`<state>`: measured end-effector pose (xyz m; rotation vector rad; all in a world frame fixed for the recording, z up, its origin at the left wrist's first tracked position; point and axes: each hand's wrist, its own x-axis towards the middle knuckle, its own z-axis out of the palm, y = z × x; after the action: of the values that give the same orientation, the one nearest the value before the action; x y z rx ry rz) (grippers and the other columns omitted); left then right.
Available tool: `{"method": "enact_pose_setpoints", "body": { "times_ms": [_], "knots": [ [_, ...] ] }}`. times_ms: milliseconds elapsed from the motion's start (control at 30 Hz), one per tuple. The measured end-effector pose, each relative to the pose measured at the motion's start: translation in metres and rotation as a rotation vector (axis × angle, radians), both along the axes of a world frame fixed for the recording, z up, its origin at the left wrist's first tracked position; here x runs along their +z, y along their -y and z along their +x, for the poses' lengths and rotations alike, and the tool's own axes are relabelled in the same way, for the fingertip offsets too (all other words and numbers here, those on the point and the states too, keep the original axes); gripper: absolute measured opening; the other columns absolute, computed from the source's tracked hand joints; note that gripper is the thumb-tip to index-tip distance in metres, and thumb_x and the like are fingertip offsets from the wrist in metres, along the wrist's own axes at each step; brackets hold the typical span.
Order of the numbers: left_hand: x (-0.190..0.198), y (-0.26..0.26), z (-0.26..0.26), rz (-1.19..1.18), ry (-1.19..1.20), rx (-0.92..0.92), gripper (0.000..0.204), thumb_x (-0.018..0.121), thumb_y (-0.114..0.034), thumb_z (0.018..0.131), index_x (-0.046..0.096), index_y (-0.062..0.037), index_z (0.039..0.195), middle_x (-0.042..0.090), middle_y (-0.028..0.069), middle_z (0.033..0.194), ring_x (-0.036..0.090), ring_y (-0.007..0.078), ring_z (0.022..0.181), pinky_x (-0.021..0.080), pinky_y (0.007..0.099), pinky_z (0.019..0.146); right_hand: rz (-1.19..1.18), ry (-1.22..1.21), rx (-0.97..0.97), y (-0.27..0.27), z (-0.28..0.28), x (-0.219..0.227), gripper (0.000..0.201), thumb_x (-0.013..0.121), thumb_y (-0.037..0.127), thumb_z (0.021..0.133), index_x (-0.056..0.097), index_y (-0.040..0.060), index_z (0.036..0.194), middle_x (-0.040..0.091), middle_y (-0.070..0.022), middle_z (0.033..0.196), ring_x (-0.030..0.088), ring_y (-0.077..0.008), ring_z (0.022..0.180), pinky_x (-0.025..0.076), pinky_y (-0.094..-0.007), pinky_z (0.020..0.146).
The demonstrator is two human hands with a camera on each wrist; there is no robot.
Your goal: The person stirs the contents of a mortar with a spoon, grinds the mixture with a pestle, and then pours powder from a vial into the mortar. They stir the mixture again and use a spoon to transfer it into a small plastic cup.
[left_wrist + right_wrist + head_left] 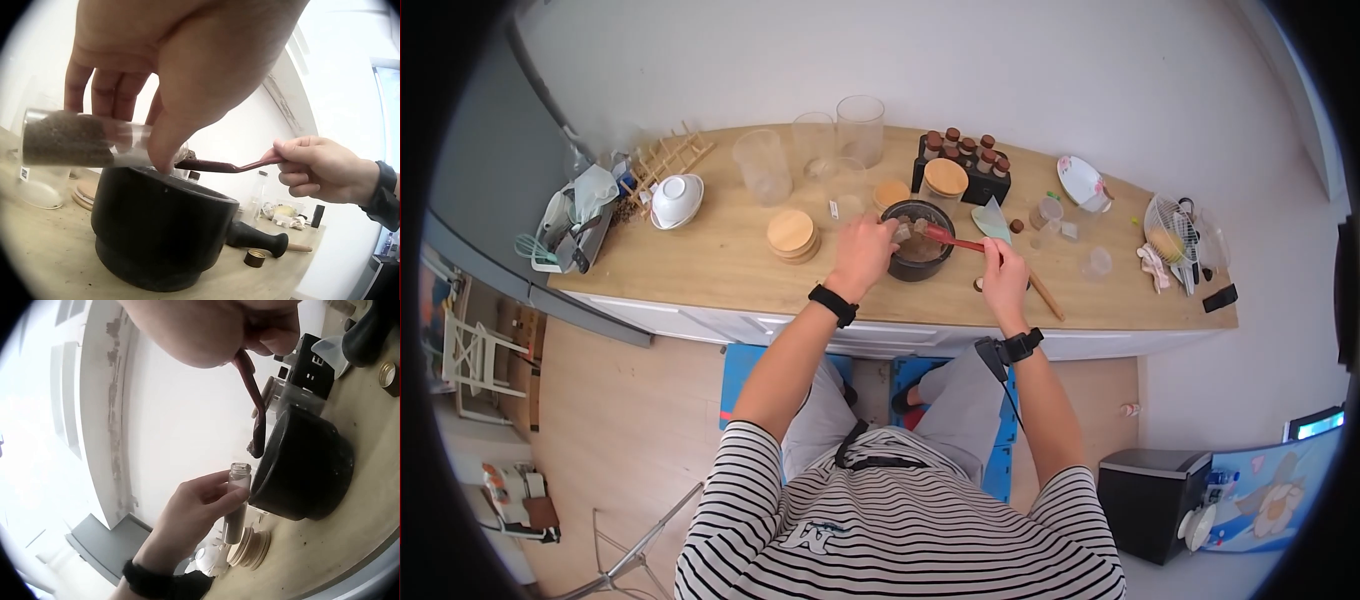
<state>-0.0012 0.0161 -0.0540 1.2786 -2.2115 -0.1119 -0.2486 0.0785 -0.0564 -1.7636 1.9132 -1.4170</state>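
In my left hand (pixel 863 258) is a small glass spice jar (pixel 70 139), lying nearly level over the rim of a black mortar (pixel 156 219). Brownish-grey powder fills the jar's base end, and its mouth points to the right. My right hand (pixel 1005 280) grips a dark red spoon (pixel 215 166) by its handle. The spoon's tip is close to the jar mouth, with a little clumped powder on it. Brown contents show inside the mortar in the head view. A black pestle (pixel 262 240) lies beside it, near a small brown cap (pixel 254 258).
Behind the mortar stand a black spice rack (pixel 990 188) with several capped jars and a wooden-lidded jar (pixel 946 178). Stacked wooden lids (pixel 792 233) and a tall glass container (pixel 763 168) are to the left. A wooden stick (pixel 1047 297) lies right of my right hand.
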Motion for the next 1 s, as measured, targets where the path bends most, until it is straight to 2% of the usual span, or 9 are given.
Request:
{"method": "enact_pose_setpoints", "body": {
  "times_ms": [133,233,467,767,1000],
  "knots": [
    [-0.001,0.001,-0.006,-0.029,-0.021,-0.014,0.030,0.083,-0.013,0.078,0.071,-0.0081,0.104,0.067,0.0160,0.090,0.066,0.0380,0.092,0.053,0.0479,0.078,-0.083,-0.050,0.042,-0.002,-0.003,0.005,0.020,0.063,0.016,0.101,0.071,-0.0018,0.099,0.070,-0.0219,0.092,0.067,-0.0414,0.083,0.052,-0.0449,0.074],
    [-0.003,0.003,-0.008,0.044,0.081,0.006,0.038,0.083,-0.018,0.080,0.073,-0.0130,0.116,0.069,0.0124,0.101,0.066,0.0330,0.102,0.054,0.0451,0.083,-0.126,-0.072,0.068,-0.004,-0.002,0.009,0.017,0.064,0.013,0.100,0.071,-0.0018,0.099,0.069,-0.0219,0.091,0.067,-0.0415,0.083,0.051,-0.0445,0.073],
    [-0.002,0.002,-0.012,-0.010,0.056,-0.003,0.034,0.082,-0.017,0.079,0.073,-0.0120,0.111,0.068,0.0122,0.099,0.065,0.0328,0.101,0.053,0.0457,0.083,-0.210,-0.183,0.154,-0.006,0.002,0.030,0.011,0.067,0.010,0.098,0.071,-0.0002,0.099,0.065,-0.0200,0.088,0.064,-0.0430,0.080,0.050,-0.0463,0.068],
    [-0.003,0.004,-0.016,-0.045,0.112,0.003,0.025,0.081,-0.019,0.079,0.072,-0.0115,0.101,0.067,0.0116,0.097,0.065,0.0316,0.100,0.052,0.0446,0.082,-0.209,-0.341,0.168,-0.011,0.012,0.045,0.011,0.068,0.011,0.098,0.071,0.0011,0.100,0.062,-0.0185,0.086,0.062,-0.0404,0.074,0.048,-0.0457,0.064],
    [-0.003,0.004,-0.020,-0.054,0.110,0.008,0.025,0.081,-0.019,0.079,0.072,-0.0107,0.101,0.066,0.0123,0.098,0.065,0.0323,0.101,0.052,0.0449,0.085,-0.263,-0.602,0.182,-0.019,0.032,0.068,0.012,0.073,0.015,0.094,0.070,0.0054,0.101,0.053,-0.0122,0.081,0.062,-0.0318,0.071,0.048,-0.0422,0.058]
  ]
}}
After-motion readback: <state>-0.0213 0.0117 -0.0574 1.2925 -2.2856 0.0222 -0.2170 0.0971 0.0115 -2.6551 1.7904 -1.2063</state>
